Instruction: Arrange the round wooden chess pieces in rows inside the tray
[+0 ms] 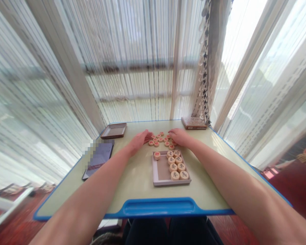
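Red-marked Chinese chess pieces (160,139) lie in a loose cluster on the table between my two hands. At the cluster's left edge, my left hand (142,138) has its fingers stretched out and touches or nearly touches the nearest pieces. My right hand (179,136) curves around the right edge with loosely bent fingers, partly hiding a few pieces. In front of the cluster sits an open box tray (162,172). Its right side holds two columns of black-marked pieces (173,166), and one red-marked piece (156,155) is in its upper left corner.
A tablet-like dark device (99,158) lies on the left of the table (135,183). Behind it is an open brown box lid (114,130). A closed patterned box (193,123) stands at the back right. The table has a raised blue front edge (159,207); curtains (137,85) hang behind.
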Demonstrator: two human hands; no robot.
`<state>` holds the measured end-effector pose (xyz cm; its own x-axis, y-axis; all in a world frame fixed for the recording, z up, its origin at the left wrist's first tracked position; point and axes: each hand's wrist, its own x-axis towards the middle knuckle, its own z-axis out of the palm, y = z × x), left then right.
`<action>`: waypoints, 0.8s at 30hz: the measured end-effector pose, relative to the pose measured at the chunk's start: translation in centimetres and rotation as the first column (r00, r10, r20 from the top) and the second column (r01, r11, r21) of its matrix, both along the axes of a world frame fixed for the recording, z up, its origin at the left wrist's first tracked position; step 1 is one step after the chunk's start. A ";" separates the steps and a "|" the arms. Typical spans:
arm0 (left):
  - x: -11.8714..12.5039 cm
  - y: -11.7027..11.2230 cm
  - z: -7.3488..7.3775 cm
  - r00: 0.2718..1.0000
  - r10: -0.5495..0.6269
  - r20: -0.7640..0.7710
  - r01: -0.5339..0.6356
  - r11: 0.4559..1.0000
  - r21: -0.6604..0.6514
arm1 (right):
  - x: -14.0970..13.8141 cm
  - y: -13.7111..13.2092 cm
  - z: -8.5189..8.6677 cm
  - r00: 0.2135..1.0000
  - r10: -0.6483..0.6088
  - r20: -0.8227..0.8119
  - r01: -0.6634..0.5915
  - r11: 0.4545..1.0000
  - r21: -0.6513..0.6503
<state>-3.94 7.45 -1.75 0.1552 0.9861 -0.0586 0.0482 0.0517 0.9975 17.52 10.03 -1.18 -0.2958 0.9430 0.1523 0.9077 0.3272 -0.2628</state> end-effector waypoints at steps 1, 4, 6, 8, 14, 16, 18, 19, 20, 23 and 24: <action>0.0 -0.1 0.0 1.000 -0.006 -0.028 0.006 1.000 0.014 | 0.2 0.1 0.2 0.999 -0.032 -0.003 0.032 0.999 0.015; -0.1 -0.3 0.0 0.980 -0.012 -0.197 0.035 0.993 0.116 | 0.7 0.1 0.5 0.995 -0.097 -0.024 0.098 0.995 0.037; -0.2 -0.6 0.1 0.918 0.035 -0.395 0.058 0.974 0.220 | 0.7 0.0 0.4 0.992 -0.113 -0.050 0.113 0.994 -0.007; -0.4 -0.9 0.1 0.811 0.099 -0.577 0.114 0.940 0.323 | 0.5 -0.2 0.2 0.988 -0.119 -0.094 0.113 0.991 -0.065; -0.8 -1.3 0.5 0.603 0.119 -0.789 0.344 0.854 0.391 | 0.2 -0.1 0.7 0.959 -0.176 -0.221 0.139 0.975 -0.175; -0.8 -1.2 0.4 0.594 0.127 -0.794 0.354 0.846 0.400 | 0.4 -0.1 1.0 0.942 -0.212 -0.259 0.149 0.959 -0.242; -0.8 -1.1 0.3 0.596 0.146 -0.789 0.342 0.843 0.414 | 0.7 -0.1 1.1 0.924 -0.239 -0.297 0.146 0.942 -0.303; -0.8 -1.0 0.2 0.596 0.158 -0.788 0.336 0.841 0.423 | 0.8 0.0 1.1 0.917 -0.246 -0.314 0.140 0.936 -0.324; -0.9 -1.0 0.2 0.591 0.170 -0.789 0.335 0.838 0.432 | 0.9 0.0 1.0 0.912 -0.248 -0.328 0.132 0.932 -0.337; -0.9 -1.0 0.1 0.555 0.207 -0.805 0.361 0.813 0.458 | 1.1 0.1 0.8 0.907 -0.230 -0.352 0.107 0.935 -0.337; -0.8 -1.1 0.2 0.542 0.219 -0.811 0.371 0.804 0.465 | 1.1 0.1 0.7 0.910 -0.217 -0.352 0.099 0.941 -0.324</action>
<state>-4.78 6.34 -1.55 0.4058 0.8591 0.3118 0.7976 -0.4995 0.3381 18.65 10.09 -0.51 -0.1151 0.9910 -0.0677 0.7530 0.0426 -0.6566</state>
